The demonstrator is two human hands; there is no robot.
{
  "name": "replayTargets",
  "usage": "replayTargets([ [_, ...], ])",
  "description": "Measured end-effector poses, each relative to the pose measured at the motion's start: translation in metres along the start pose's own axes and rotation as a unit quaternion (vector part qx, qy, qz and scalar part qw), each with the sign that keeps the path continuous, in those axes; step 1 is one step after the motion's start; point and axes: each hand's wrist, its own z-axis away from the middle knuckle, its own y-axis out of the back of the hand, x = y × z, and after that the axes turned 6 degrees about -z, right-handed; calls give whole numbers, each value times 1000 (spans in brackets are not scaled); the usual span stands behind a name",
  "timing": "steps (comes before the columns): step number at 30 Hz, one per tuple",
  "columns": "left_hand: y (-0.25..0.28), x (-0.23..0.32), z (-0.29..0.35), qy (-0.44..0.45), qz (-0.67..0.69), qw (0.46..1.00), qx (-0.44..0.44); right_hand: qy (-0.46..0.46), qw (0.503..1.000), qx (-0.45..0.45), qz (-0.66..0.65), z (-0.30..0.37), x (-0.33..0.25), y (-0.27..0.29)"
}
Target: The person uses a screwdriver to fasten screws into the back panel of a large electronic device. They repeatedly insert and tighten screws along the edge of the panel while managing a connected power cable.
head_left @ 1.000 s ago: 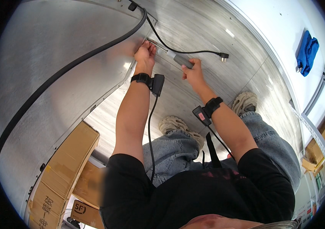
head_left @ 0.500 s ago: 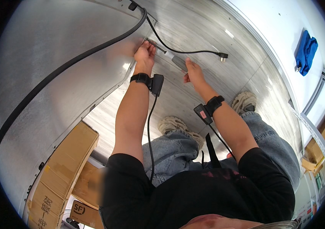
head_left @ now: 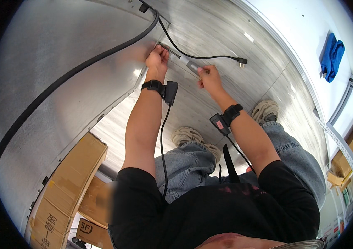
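Note:
A screwdriver (head_left: 192,66) with a grey handle and a long dark shaft reaches from my right hand to the lower corner of a large metal panel (head_left: 97,79). My right hand (head_left: 210,79) is closed round the rear of the handle, thumb along its side. My left hand (head_left: 157,57) is at the panel's edge, fingers bent and pressed together beside the shaft's tip. What those fingers pinch, perhaps a screw or the shaft itself, is too small and partly hidden. Both wrists wear black straps with small cabled boxes.
A thick black hose (head_left: 73,72) arcs across the panel. Beyond my hands, a thin power cord with a plug (head_left: 242,62) lies on the grey wood-look floor (head_left: 263,50). Cardboard boxes (head_left: 66,182) stand at lower left. A blue cloth (head_left: 332,58) rests on a white surface at right.
My right fingers have closed round the screwdriver handle, where before they were looser at its end. The left hand and the screwdriver's tip stay in place.

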Motion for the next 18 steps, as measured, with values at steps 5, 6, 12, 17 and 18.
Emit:
replayTargets([
  [5, -1, 2, 4, -1, -5, 1000, 2, -20, 1000, 0, -17, 4, -15, -2],
  [6, -3, 2, 5, -1, -6, 1000, 1, 39, 999, 23, 26, 4, -9, -8],
  [12, 1, 2, 2, 0, 4, 1000, 1, -126, 986, -96, -45, 2, -19, 9],
  [17, -1, 1, 2, 8, 6, 1000, -4, 38, 995, -13, 87, 10, -13, -6],
  [18, 0, 1, 2, 7, 6, 1000, -6, 25, 996, -26, 76, 12, -15, -6],
])
